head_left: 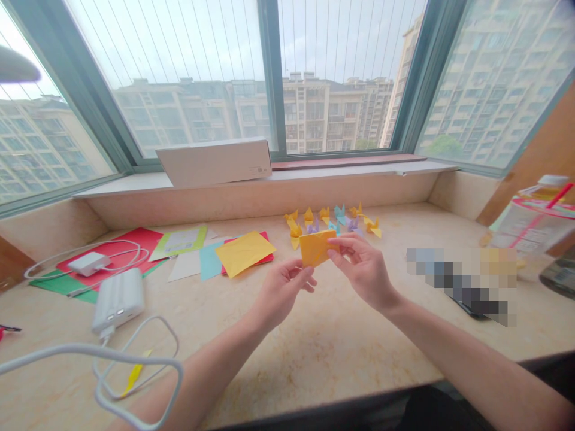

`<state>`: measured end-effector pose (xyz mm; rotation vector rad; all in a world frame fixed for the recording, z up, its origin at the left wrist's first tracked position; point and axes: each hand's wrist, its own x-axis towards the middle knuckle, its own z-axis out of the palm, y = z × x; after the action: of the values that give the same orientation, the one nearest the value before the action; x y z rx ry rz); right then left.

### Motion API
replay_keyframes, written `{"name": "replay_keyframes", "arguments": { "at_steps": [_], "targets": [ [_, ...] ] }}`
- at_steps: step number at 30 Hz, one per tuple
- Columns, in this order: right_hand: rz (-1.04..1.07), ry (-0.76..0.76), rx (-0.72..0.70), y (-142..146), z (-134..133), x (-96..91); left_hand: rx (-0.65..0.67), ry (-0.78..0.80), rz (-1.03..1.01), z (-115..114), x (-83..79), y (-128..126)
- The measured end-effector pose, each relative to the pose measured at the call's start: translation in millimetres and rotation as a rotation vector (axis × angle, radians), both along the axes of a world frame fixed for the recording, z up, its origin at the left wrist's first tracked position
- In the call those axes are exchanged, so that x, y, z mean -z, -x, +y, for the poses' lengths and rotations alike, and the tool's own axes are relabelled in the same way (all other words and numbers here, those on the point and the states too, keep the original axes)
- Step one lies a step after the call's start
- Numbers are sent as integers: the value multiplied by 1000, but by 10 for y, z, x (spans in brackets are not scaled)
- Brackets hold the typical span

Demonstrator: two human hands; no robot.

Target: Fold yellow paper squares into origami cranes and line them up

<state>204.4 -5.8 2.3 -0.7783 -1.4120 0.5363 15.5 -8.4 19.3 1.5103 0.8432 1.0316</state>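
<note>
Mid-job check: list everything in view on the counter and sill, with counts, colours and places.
folded paper: one, orange, held above the counter
paper cranes: about ten, yellow, blue, purple, clustered behind the paper
loose sheets: several, red, green, yellow, blue, white, left of centre
power bank: one, white, front left, cable attached
charger: one, white, on a red sheet
box: one, white, on the windowsill
plastic container: one, clear with pink straw, far right
left hand: gripping the paper's lower left edge
right hand: pinching its upper right corner

One head view: looks forward, slightly down over counter [314, 359] to window [202, 60]; left hand [282, 292], right hand [365, 270] close, centre.
</note>
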Motion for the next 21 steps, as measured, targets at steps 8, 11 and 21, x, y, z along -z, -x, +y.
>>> {"name": "replay_keyframes", "arguments": {
  "at_steps": [8,11,21],
  "targets": [
    [104,105,-115,17,-18,-25,-36,61,-90,53,27,2],
    [157,163,-202,30,-25,-37,-2,87,-61,56,40,11],
    [61,375,-201,-34,32,-70,28,116,-136,65,31,21]
  ]
}}
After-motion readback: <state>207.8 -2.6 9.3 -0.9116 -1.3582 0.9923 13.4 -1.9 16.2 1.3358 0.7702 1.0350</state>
